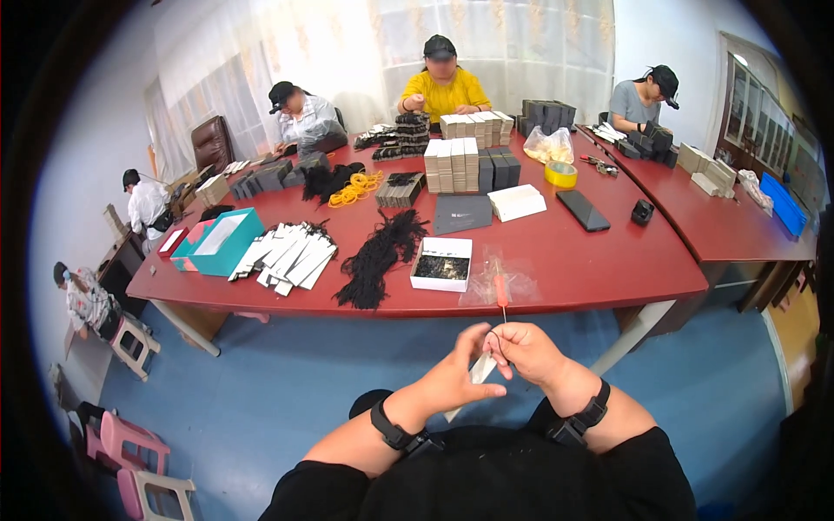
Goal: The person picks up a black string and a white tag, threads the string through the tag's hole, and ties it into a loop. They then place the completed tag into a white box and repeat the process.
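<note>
Just in front of the red table's near edge, my two hands meet. My left hand (456,372) is closed on a narrow white card strip (481,371), which slants down toward my lap. With fingers pinched together, my right hand (528,349) grips a thin black cord (497,340) at the strip's upper end. An awl with an orange handle (500,288) lies on a clear plastic sheet (521,276) at the table edge, its thin shaft pointing toward my right hand. Close by are an open white box (441,264) of small dark pieces and a heap of black cords (382,260).
On the red table (591,291) lie a pile of white strips (287,257), a teal box (228,243), stacked cards (452,165), yellow tape (561,176) and a phone (583,211). Several people sit working around the room. Plastic stools (130,443) stand at lower left.
</note>
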A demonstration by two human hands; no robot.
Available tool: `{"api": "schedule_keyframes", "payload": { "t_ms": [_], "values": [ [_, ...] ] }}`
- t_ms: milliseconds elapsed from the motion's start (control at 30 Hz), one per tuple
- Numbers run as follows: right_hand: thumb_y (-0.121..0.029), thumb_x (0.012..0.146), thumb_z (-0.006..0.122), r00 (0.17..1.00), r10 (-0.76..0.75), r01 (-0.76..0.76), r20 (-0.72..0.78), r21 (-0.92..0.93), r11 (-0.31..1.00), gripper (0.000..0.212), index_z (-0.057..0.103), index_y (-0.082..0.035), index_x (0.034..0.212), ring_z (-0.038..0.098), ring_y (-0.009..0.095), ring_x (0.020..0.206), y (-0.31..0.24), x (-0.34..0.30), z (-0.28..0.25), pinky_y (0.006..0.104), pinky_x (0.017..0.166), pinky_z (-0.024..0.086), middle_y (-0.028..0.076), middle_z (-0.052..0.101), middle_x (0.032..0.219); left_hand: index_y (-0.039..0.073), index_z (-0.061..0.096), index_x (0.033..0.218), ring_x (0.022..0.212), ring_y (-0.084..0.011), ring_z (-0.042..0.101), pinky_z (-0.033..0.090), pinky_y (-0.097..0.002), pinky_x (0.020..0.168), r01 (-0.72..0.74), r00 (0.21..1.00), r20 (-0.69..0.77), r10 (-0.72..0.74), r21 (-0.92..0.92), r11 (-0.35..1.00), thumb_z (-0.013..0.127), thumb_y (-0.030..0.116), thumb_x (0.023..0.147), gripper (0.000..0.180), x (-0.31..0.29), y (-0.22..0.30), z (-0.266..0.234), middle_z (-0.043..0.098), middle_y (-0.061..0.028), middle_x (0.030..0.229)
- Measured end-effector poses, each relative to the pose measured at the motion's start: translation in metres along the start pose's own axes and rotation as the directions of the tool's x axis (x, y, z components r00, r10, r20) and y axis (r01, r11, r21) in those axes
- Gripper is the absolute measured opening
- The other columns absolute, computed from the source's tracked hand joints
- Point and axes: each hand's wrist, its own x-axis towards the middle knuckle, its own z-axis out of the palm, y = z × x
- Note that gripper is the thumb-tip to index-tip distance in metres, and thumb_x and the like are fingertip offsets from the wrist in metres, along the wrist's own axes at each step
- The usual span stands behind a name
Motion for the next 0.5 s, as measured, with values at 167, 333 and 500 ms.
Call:
{"api": "schedule_keyframes", "payload": {
  "t_ms": [167,333,500],
  "values": [
    [-0.013,0.095,0.047,0.954,-0.173,0.114,-0.245,-0.235,0.965,0.018,0.059,0.000,0.090,0.057,0.009,0.058,-0.036,-0.005,0.004,0.0209,0.055,0.046,0.005,0.062,0.077,0.006,0.042,0.118,0.084,-0.0284,0.062,0.048,-0.0358,0.071,0.227,0.954,0.148,-0.260,0.208,0.952,0.065,0.016,0.081,0.045,0.001,0.002,-0.013,0.059,-0.0155,0.088],
    [-0.013,0.095,0.049,0.811,-0.466,0.267,-0.353,-0.485,0.833,0.018,0.059,-0.001,0.088,0.057,0.009,0.066,-0.035,-0.004,-0.002,0.0227,0.060,0.046,0.004,0.061,0.077,0.006,0.044,0.117,0.082,-0.0362,0.061,0.048,-0.0388,0.070,0.102,0.968,0.195,-0.157,0.264,0.959,0.063,0.020,0.084,0.041,0.008,0.010,-0.013,0.061,-0.0184,0.088],
    [-0.010,0.093,0.049,0.578,-0.683,0.575,-0.447,-0.370,0.729,0.017,0.057,0.001,0.082,0.052,0.013,0.065,-0.035,0.014,-0.001,0.0264,0.068,0.044,0.006,0.055,0.069,0.007,0.047,0.120,0.091,-0.0321,0.061,0.048,-0.0363,0.076,0.216,0.958,0.148,-0.246,0.194,0.957,0.069,0.027,0.080,0.049,0.008,0.012,-0.017,0.062,-0.0162,0.095]
  ]
}}
